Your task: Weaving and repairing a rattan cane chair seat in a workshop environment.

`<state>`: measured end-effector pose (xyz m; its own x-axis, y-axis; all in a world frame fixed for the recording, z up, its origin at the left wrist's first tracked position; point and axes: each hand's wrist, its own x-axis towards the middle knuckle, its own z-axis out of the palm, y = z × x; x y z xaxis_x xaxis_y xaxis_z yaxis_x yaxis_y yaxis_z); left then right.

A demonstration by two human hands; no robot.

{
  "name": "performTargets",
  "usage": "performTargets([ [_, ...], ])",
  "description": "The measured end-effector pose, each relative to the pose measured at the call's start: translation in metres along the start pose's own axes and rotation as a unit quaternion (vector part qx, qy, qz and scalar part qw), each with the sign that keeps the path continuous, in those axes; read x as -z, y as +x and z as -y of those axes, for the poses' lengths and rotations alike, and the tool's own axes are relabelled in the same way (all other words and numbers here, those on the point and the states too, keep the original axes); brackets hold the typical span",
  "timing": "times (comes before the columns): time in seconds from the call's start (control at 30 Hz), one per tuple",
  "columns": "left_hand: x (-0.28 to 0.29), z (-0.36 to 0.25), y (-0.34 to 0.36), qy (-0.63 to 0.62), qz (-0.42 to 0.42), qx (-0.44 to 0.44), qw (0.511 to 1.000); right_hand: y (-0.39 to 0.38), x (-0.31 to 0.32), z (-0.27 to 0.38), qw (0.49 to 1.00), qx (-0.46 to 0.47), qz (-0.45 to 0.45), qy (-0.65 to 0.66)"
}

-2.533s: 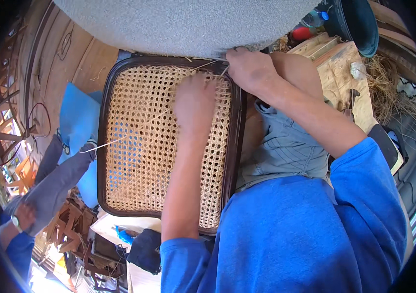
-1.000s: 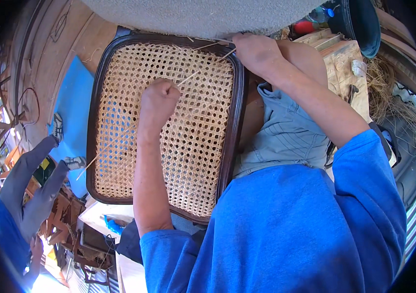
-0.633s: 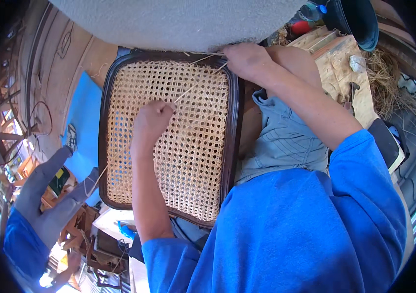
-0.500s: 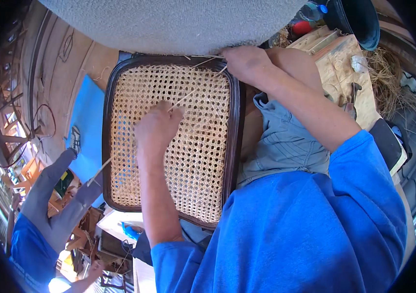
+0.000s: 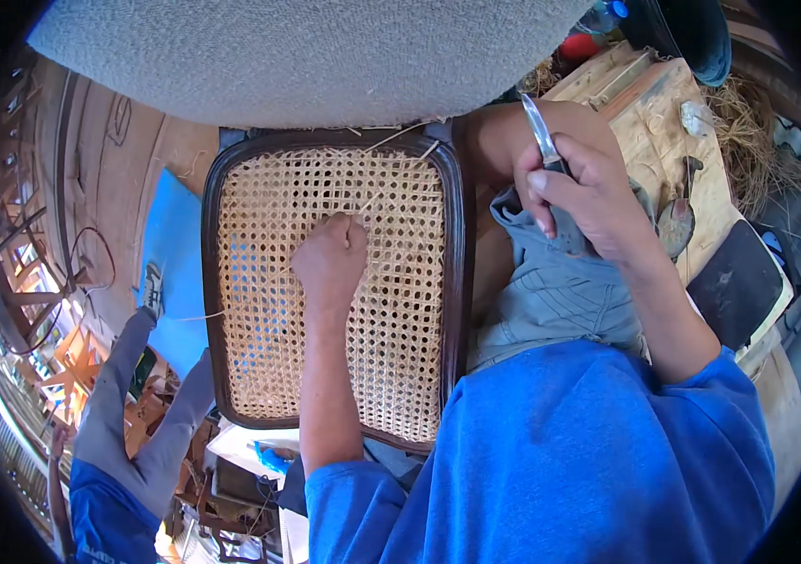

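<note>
A woven cane panel (image 5: pixel 391 320) in a dark brown wooden frame (image 5: pixel 458 282) lies across my lap. My left hand (image 5: pixel 333 256) is closed low over the weave, pinching a pale cane strand (image 5: pixel 370 203) that runs up toward the upper right corner. Loose strand ends (image 5: pixel 431 150) stick out near that corner. To the right of the frame, above my thigh, my right hand (image 5: pixel 598 193) grips a small knife (image 5: pixel 538 127) by its dark handle. The bare blade points up and away from me, apart from the panel.
Grey cloth (image 5: pixel 306 66) covers something bulky beyond the frame. At right, a wooden bench (image 5: pixel 659 122) holds a hammer-like tool (image 5: pixel 690 174) and a rounded tool (image 5: pixel 676 226); cane fibres (image 5: pixel 748 141) lie behind. Another person in a blue shirt (image 5: pixel 114 508) is at lower left.
My right hand has left the frame's upper right corner and moved right, now showing the knife. My left hand has shifted slightly right across the weave. The other person has moved.
</note>
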<state>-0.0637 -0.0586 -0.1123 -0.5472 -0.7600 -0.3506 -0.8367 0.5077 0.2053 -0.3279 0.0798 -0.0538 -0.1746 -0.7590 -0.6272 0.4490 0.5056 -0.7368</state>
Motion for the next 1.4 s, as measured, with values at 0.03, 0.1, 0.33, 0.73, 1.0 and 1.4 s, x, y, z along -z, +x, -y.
performTargets([
  [0.03,0.0,0.003,-0.001,-0.001,0.002,-0.001,1.0,-0.001,0.0,-0.003,1.0,-0.001,-0.001,0.0],
  [0.1,0.0,0.009,-0.005,-0.084,-0.011,-0.029,0.996,-0.003,-0.001,-0.007,0.999,0.024,-0.015,0.023],
  [0.33,0.008,0.01,-0.003,-0.157,-0.007,-0.034,0.987,0.0,-0.004,-0.005,0.994,-0.033,0.023,-0.099],
  [0.73,0.009,0.022,-0.005,-0.24,0.049,0.03,0.969,0.023,-0.029,-0.034,0.86,0.12,-0.018,-0.497],
  [1.0,0.006,0.022,-0.008,-0.169,0.021,-0.007,0.985,0.038,-0.054,-0.034,0.84,0.052,0.034,-0.539],
  [1.4,0.003,0.027,-0.01,-0.196,0.002,-0.029,0.98,0.043,-0.082,-0.041,0.758,0.007,-0.006,-0.652],
])
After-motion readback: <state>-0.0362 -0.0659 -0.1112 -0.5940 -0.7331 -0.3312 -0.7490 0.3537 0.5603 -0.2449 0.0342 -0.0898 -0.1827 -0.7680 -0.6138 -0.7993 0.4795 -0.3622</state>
